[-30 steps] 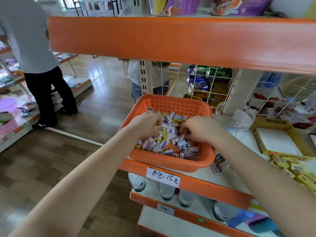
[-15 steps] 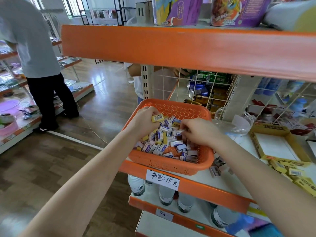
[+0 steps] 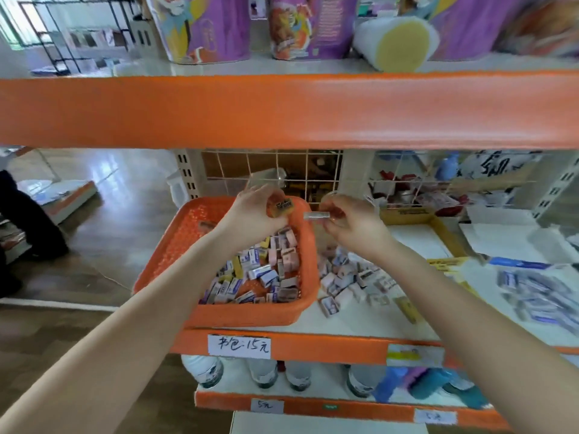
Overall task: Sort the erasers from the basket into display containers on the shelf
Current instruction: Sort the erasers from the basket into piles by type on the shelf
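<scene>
While motion blur smears the shelf (image 3: 360, 317), left hand (image 3: 253, 214) pinches a yellow eraser (image 3: 283, 206) above the orange basket (image 3: 175, 245), right hand (image 3: 351, 220) grips a pale eraser (image 3: 317, 216) (label unreadable), loose erasers (image 3: 347, 277) beside.

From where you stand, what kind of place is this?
Most likely a small shop. Orange-edged shelves carry handwritten price tags, bottled drinks stand on the lower shelf, and a basket of boxed erasers sits out for sorting.

I read "书包:15元" on the white tag (image 3: 239, 345) at lower centre, and "5元" on the tag (image 3: 266, 405) below it.
</scene>
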Demonstrator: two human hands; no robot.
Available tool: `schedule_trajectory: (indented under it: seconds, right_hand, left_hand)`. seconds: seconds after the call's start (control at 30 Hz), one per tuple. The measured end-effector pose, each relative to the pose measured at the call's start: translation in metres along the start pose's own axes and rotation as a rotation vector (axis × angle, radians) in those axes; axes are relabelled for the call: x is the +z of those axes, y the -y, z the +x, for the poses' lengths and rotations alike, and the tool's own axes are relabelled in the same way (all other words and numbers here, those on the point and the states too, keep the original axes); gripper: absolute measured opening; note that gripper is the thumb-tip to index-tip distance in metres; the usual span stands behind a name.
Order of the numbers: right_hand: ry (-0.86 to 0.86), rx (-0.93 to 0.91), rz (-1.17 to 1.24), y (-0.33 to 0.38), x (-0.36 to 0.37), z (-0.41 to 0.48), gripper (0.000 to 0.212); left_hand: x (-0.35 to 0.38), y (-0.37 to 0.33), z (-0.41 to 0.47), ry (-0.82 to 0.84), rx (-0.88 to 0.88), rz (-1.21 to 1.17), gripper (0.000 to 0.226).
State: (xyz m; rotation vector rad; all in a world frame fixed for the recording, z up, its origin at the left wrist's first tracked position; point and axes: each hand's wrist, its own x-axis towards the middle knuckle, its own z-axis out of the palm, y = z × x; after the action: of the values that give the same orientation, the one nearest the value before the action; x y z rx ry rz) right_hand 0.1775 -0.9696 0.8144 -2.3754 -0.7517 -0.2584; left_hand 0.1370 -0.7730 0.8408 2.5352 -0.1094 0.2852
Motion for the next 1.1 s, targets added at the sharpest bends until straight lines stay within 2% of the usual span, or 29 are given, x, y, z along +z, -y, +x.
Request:
schedule_trajectory:
  seconds: [0.23, 0.33, 0.43, 0.57, 0.7, 0.87, 1.0, 1.1]
  right_hand:
    - [-0.159, 0.211, -0.154, -0.077, -0.076, -0.064, 0.02]
    - [-0.205, 0.332, -0.167, -0.103, -0.103, -0.094, 0.022]
    - [-0.252, 0.421, -0.228, -0.122, -0.121, -0.12, 0.018]
    - [-0.304, 0.559, -0.253, -0.141, -0.136, -0.149, 0.015]
    - [-0.349, 0.7, -0.313, -0.158, -0.143, -0.174, 0.019]
    - [-0.309, 0.868, -0.325, -0.172, -0.141, -0.193, 0.026]
    - [-0.309, 0.87, -0.281, -0.17, -0.137, -0.193, 0.031]
    - [-0.315, 0.79, -0.287, -0.164, -0.133, -0.18, 0.032]
  left_hand:
    - [0.063, -0.089, 0.043, 0.224, 0.212, 0.038, 0.031]
    - [0.099, -0.119, 0.052, 0.365, 0.337, 0.149, 0.03]
    - [0.133, -0.142, 0.055, 0.498, 0.46, 0.24, 0.04]
    - [0.166, -0.166, 0.052, 0.576, 0.576, 0.253, 0.034]
    - [0.183, -0.177, 0.053, 0.587, 0.613, 0.283, 0.034]
    - [0.194, -0.173, 0.055, 0.636, 0.588, 0.26, 0.031]
    - [0.188, -0.171, 0.056, 0.658, 0.569, 0.205, 0.031]
    - [0.177, -0.168, 0.058, 0.642, 0.55, 0.182, 0.03]
